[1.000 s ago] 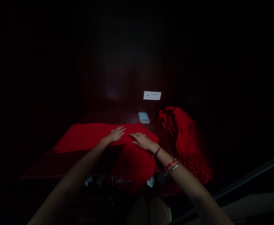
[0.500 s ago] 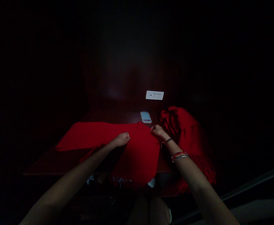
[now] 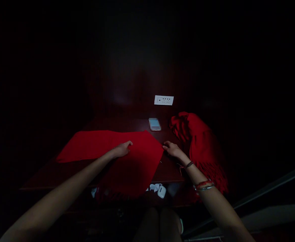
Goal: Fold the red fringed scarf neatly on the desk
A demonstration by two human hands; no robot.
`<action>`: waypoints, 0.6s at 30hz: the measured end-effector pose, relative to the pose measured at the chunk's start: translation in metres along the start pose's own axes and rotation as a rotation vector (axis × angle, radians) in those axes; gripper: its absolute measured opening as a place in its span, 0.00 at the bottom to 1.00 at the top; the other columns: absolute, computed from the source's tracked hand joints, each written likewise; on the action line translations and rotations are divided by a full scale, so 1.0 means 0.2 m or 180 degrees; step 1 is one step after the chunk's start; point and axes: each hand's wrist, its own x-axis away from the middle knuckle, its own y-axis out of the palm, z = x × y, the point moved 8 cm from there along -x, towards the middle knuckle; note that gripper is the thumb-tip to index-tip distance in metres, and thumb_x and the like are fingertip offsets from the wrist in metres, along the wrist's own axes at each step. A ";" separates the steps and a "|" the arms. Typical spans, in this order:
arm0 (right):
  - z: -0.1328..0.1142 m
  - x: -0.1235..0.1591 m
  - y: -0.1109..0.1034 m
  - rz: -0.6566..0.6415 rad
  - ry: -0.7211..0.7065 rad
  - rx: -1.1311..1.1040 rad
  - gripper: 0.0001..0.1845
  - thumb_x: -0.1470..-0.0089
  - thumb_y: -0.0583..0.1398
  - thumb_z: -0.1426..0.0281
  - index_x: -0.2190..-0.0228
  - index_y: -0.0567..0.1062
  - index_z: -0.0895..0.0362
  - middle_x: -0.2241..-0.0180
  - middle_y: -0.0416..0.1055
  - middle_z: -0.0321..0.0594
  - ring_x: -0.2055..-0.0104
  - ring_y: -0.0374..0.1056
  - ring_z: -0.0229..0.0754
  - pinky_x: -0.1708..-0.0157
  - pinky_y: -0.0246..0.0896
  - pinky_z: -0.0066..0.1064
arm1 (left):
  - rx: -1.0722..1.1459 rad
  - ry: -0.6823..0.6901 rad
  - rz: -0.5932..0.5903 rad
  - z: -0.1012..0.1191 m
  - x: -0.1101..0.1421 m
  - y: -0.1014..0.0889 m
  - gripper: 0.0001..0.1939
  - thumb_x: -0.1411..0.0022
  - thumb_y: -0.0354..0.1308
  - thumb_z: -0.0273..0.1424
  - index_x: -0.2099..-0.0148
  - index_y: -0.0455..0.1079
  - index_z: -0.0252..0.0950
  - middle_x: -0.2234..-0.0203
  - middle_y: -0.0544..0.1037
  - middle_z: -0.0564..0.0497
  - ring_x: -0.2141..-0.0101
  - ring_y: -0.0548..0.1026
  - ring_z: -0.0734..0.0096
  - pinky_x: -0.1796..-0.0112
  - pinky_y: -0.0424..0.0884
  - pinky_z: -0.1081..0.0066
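Note:
A red fringed scarf (image 3: pixel 91 144) lies folded at an angle on a dark wooden table. Its nearer section slants down over the front edge, with the fringe hanging in shadow. My left hand (image 3: pixel 122 149) is closed on the cloth near the bend, thumb to the right. At the scarf's right corner, my right hand (image 3: pixel 172 148) pinches the edge between its fingertips. Bracelets circle my right wrist and forearm.
A second red fringed cloth (image 3: pixel 204 141) is heaped at the right. A phone (image 3: pixel 154 124) lies behind the scarf, below a white wall socket (image 3: pixel 163 100). Under the tabletop, a shelf holds a small white case (image 3: pixel 161 191) and crumpled white paper (image 3: pixel 154 187).
My left hand has shifted left, and the scarf's hanging end has swung left with it, uncovering the white case. My right hand has moved slightly down along the scarf's edge.

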 end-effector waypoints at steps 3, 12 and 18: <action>-0.04 -0.01 0.03 0.0162 0.0161 -0.0412 0.20 0.53 0.51 0.65 0.57 0.62 0.59 0.70 0.69 0.41 0.75 0.65 0.35 0.75 0.56 0.25 | -0.0450 0.0122 -0.0184 0.02 0.01 0.04 0.22 0.51 0.45 0.25 0.51 0.55 0.38 0.59 0.68 0.49 0.61 0.67 0.70 0.64 0.62 0.75; 0.00 -0.08 -0.06 0.1285 0.0156 -0.0699 0.20 0.58 0.48 0.76 0.61 0.65 0.58 0.67 0.65 0.39 0.68 0.63 0.36 0.69 0.57 0.26 | -0.0637 0.0220 0.0185 0.08 -0.03 -0.03 0.22 0.49 0.42 0.24 0.50 0.55 0.38 0.60 0.68 0.50 0.59 0.66 0.69 0.61 0.61 0.73; -0.14 -0.06 -0.05 0.1015 -0.0120 0.0794 0.21 0.55 0.51 0.73 0.55 0.61 0.58 0.53 0.51 0.52 0.54 0.51 0.50 0.62 0.53 0.39 | -0.1361 -0.0333 -0.0292 0.09 -0.01 0.02 0.19 0.50 0.45 0.25 0.54 0.61 0.39 0.61 0.67 0.44 0.62 0.68 0.62 0.66 0.64 0.68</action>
